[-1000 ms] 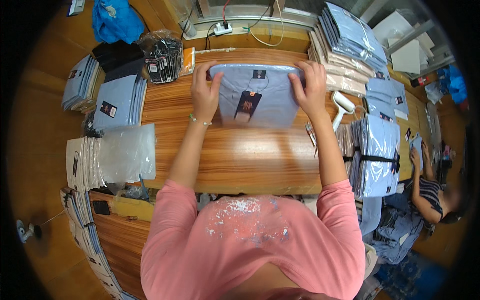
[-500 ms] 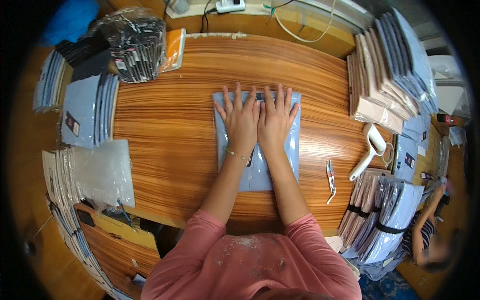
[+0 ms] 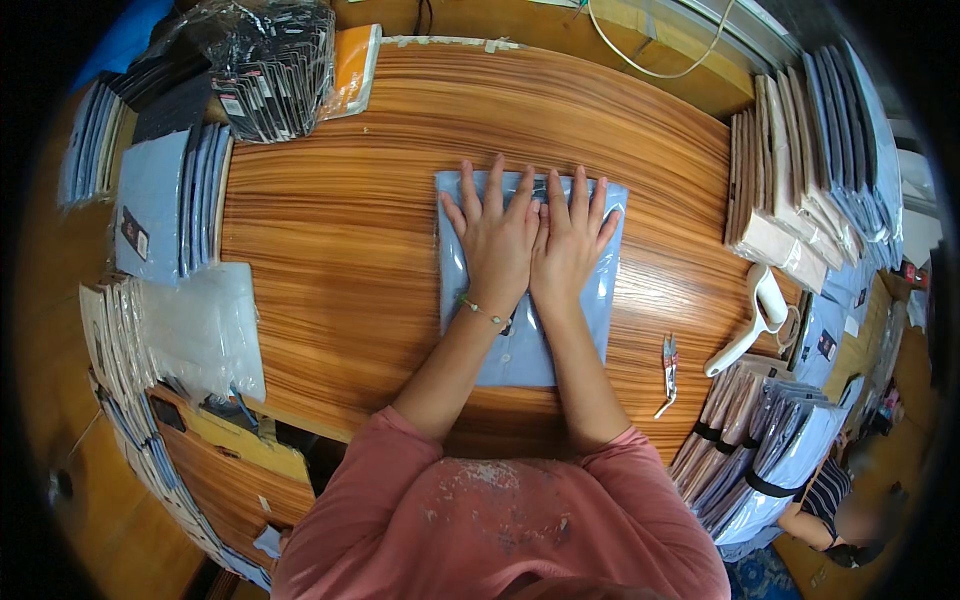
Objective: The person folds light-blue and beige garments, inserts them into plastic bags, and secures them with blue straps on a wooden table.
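Observation:
A folded light blue shirt (image 3: 530, 358) in a clear plastic bag lies flat on the wooden table, its collar end away from me. My left hand (image 3: 495, 240) rests palm down on its upper left part, fingers stretched out and slightly spread. Beside it, my right hand (image 3: 568, 250) lies flat on the upper right part, with its fingers apart too. The two thumbs meet near the middle, over the collar, which is mostly hidden under my hands. Neither hand grips anything.
Right of the shirt lie small thread snips (image 3: 668, 375) and a white lint roller (image 3: 758, 315). Stacks of bagged shirts (image 3: 790, 190) line the right edge. At left stand blue shirts (image 3: 155, 205), clear bags (image 3: 205, 335) and black packages (image 3: 270, 85). Another person (image 3: 825, 495) is at lower right.
The view has shifted and turned slightly, so the table's things sit differently in the picture. Both hands stay flat on the bagged shirt, with the fingers a little differently placed.

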`<state>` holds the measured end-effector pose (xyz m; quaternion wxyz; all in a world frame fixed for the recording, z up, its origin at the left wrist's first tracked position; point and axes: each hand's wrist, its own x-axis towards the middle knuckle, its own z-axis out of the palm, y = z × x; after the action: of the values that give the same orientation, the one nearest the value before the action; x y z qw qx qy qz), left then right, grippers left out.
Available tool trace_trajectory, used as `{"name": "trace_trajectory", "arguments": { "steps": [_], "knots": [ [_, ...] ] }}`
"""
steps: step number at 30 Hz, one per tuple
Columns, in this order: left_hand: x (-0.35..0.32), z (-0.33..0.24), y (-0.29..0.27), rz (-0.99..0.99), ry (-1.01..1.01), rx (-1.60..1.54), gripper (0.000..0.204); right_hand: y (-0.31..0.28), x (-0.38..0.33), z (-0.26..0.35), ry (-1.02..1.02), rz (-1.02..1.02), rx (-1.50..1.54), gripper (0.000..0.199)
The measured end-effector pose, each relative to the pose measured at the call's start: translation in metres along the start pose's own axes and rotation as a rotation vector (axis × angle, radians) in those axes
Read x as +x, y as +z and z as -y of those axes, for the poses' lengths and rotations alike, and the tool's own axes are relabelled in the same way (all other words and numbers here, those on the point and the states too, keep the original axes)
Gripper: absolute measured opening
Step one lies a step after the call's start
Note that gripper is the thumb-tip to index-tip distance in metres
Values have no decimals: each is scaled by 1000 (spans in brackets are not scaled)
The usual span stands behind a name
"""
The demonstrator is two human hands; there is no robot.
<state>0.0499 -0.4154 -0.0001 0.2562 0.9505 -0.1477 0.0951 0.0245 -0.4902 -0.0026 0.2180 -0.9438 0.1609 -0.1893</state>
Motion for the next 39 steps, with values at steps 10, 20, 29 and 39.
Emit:
{"name": "trace_trajectory", "arguments": {
  "steps": [10, 20, 29, 39],
  "knots": [
    [-8, 0, 0, 2, 1, -46, 37, 4, -9, -5, 1, -2, 6, 38],
    [-8, 25, -22, -55, 41, -36, 46, -24, 4, -22, -114, 131, -86, 48],
    [-158, 35, -78, 217, 55, 28, 68, -74, -138, -15, -204, 301, -67, 63],
    [-162, 33, -78, 275, 86, 65, 87, -71, -151, -17, -223, 344, -103, 64]
  ]
}}
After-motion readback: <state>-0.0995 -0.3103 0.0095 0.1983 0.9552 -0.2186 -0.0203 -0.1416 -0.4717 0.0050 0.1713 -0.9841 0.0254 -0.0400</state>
